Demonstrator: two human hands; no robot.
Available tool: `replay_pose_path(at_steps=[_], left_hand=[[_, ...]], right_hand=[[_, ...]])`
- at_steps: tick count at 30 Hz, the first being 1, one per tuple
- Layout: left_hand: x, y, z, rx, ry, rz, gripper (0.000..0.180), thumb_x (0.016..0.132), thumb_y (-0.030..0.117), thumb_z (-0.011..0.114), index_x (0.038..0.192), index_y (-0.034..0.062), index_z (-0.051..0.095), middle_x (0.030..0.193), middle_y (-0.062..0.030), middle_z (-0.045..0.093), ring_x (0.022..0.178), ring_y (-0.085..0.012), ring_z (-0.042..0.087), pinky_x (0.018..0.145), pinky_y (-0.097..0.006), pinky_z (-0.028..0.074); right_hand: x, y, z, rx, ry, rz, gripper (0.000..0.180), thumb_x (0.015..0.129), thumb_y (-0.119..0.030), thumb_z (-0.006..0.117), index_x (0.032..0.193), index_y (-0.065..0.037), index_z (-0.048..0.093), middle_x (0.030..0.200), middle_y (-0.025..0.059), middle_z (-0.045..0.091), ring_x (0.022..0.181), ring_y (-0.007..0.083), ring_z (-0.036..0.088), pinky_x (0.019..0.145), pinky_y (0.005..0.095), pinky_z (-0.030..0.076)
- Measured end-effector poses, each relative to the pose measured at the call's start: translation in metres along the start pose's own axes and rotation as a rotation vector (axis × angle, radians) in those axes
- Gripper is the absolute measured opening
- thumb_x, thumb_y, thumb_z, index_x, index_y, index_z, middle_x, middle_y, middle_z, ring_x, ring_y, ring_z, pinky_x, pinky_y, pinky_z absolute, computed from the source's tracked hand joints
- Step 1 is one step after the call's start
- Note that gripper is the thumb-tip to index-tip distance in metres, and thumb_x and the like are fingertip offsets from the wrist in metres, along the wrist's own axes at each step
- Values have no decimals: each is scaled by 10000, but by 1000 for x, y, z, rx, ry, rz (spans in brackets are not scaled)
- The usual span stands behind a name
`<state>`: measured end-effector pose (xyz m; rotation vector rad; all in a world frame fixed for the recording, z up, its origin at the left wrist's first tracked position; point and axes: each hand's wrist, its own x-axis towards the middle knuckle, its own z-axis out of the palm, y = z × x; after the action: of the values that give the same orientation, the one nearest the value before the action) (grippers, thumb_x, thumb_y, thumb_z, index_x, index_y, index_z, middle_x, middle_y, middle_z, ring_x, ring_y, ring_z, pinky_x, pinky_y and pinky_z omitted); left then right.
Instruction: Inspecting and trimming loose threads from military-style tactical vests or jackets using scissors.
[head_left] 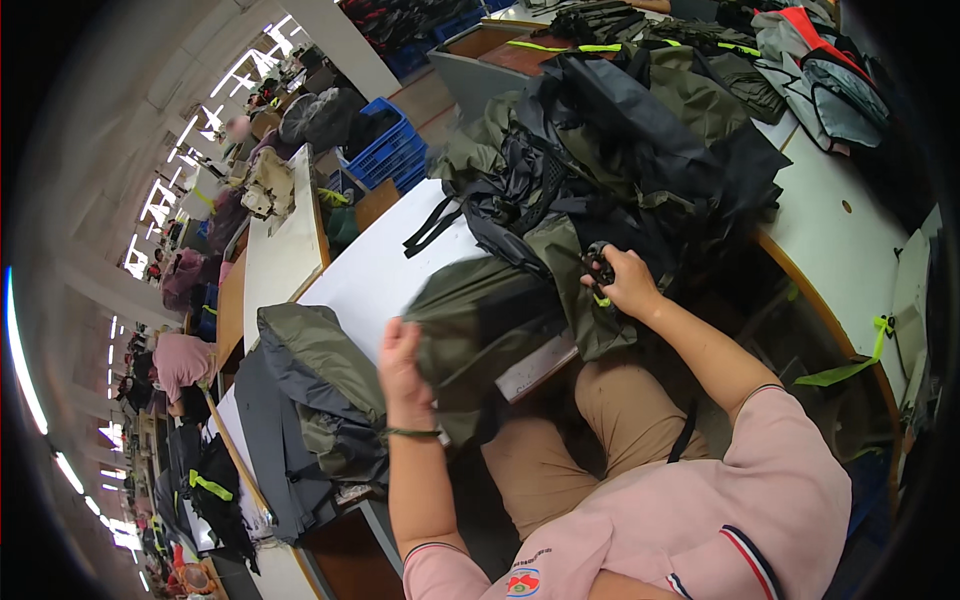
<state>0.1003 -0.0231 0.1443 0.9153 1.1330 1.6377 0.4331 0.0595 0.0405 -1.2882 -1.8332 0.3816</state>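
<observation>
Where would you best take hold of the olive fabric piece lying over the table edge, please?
Probably at its near left edge, where the left hand already pinches the olive fabric. That edge hangs free over the table, so fingers can come from below and the person's side. The far end is bunched under the right hand and the dark pile.

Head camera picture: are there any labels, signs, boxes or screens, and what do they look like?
White label strip: on the table edge under the olive fabric, long, white.
Blue plastic crate: beyond the table, boxy, open lattice sides.
Shirt badge: on the pink shirt, small, red and blue.
No screens or signs can be made out.
</observation>
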Motion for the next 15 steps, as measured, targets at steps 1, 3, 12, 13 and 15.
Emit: replay_pose_path(at_steps=[1, 3, 12, 13, 15], left_hand=[[-5, 23, -9, 35, 83, 100, 165, 913, 132, 651, 1049, 44, 620, 991, -16, 645, 888, -117, 594, 807, -260, 482], [-29, 72, -18, -450, 0, 20, 268, 943, 165, 615, 1163, 16, 588, 1100, -47, 624, 1007, -145, 581, 893, -298, 462], [-103, 85, -118, -146, 118, -153, 272, 951, 188, 592, 1157, 11, 593, 1106, -71, 627, 1003, -167, 591, 894, -303, 466], [-113, 86, -129, -112, 132, -175, 273, 952, 191, 590, 1156, 10, 593, 1107, -73, 627, 1003, -170, 592, 894, -304, 467], [-130, 84, -146, -51, 152, -224, 275, 954, 196, 584, 1155, 9, 594, 1109, -79, 627, 1002, -176, 595, 895, -305, 468]], right_hand=[[0, 3, -1, -6, 4, 41, 355, 749, -289, 800, 905, -85, 555, 835, 47, 666, 781, 302, 614, 742, 370, 446], [-1, 12, 1, -42, 13, 75, 350, 748, -288, 799, 901, -92, 553, 832, 40, 664, 782, 291, 619, 735, 367, 439], [-6, -10, 10, -44, 94, 6, 368, 722, -239, 818, 931, -69, 567, 836, 59, 656, 767, 327, 588, 727, 397, 449], [-8, -15, 10, -78, 149, -52, 368, 725, -241, 818, 925, -66, 564, 834, 60, 655, 771, 333, 585, 721, 401, 455], [-12, -37, 4, -83, 131, -104, 371, 736, -234, 813, 970, -60, 583, 845, 89, 652, 770, 346, 574, 704, 405, 461]])
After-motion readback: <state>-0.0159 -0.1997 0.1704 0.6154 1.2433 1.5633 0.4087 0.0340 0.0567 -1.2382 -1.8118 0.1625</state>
